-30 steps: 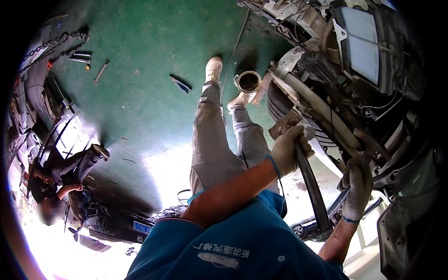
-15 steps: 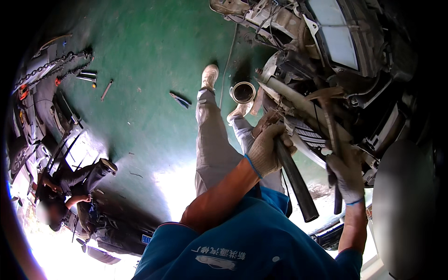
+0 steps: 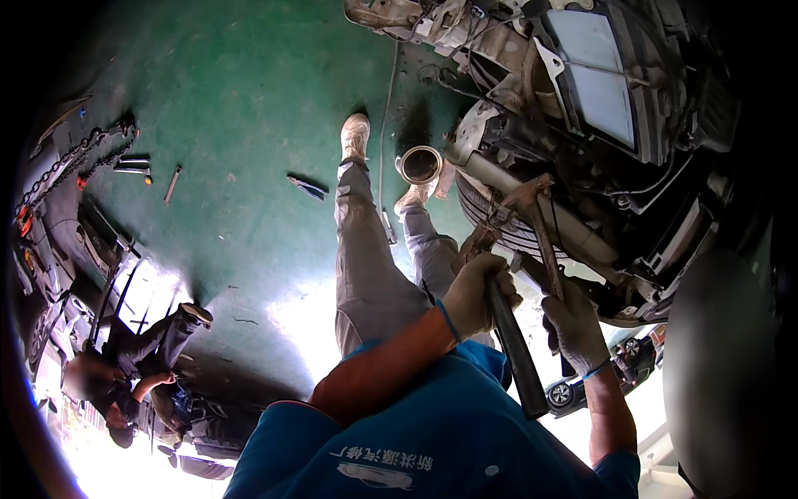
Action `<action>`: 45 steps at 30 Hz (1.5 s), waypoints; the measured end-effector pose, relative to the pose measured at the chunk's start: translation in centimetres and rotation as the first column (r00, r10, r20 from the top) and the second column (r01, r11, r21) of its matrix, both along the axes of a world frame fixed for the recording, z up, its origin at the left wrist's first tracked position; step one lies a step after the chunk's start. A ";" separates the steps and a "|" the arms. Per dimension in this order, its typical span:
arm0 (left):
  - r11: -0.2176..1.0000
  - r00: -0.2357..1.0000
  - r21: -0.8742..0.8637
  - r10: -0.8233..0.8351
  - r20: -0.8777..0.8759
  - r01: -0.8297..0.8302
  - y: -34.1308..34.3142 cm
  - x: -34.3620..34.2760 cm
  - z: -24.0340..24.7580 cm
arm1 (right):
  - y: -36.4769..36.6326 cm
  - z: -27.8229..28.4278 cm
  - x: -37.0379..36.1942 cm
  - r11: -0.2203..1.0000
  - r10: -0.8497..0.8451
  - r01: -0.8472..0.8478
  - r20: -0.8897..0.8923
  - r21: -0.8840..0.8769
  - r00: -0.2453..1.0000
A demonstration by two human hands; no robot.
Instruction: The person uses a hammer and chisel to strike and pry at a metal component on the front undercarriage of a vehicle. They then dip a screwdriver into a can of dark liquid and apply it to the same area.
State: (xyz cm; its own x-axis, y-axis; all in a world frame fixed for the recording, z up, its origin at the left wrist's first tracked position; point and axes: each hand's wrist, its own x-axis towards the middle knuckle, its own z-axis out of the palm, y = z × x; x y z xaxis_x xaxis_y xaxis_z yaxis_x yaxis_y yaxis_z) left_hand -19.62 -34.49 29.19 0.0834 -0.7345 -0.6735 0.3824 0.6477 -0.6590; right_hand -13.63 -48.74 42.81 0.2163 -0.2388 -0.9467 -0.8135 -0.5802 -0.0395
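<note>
My left hand [image 3: 475, 301], in a pale work glove, is closed round the thick black handle [image 3: 517, 362] of a hammer-like tool. The tool's rusty brown head [image 3: 477, 241] points away from me, close to a car's tire [image 3: 482, 208]. In its glove my right hand [image 3: 575, 331] is wrapped round the handle of a hammer [image 3: 546, 241]. Its rusty head [image 3: 527, 193] is raised just beyond and to the right of the left tool's head, apart from it. A pale metal beam [image 3: 573, 229] of the stripped car lies behind the hammer.
A stripped car front with a headlamp [image 3: 586, 66] fills the right. Near my feet stands a round can [image 3: 420, 165]. Pliers [image 3: 307, 187] and a wrench [image 3: 173, 185] lie on the green floor. Further left are a chain [image 3: 75, 162] and another person [image 3: 154, 349].
My right hand and the hammer have swung left, bringing its head nearer the left tool's head. My left hand keeps its grip. The whole view has shifted slightly.
</note>
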 end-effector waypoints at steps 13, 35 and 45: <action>0.988 0.999 -0.153 -0.002 -0.044 -0.004 0.1 -0.3 -1.3 | -2.2 -0.4 -1.9 0.588 0.762 -0.809 0.336 -0.003 0.553; 0.983 0.994 -0.184 -0.046 -0.103 0.026 0.0 0.1 -1.5 | -1.0 -0.5 -0.8 0.527 0.773 -0.850 0.409 0.013 0.486; 0.962 0.992 -0.258 0.062 -0.109 -0.089 -0.1 -0.1 -1.6 | -0.7 -0.4 -1.9 0.692 0.680 -0.719 0.278 0.063 0.679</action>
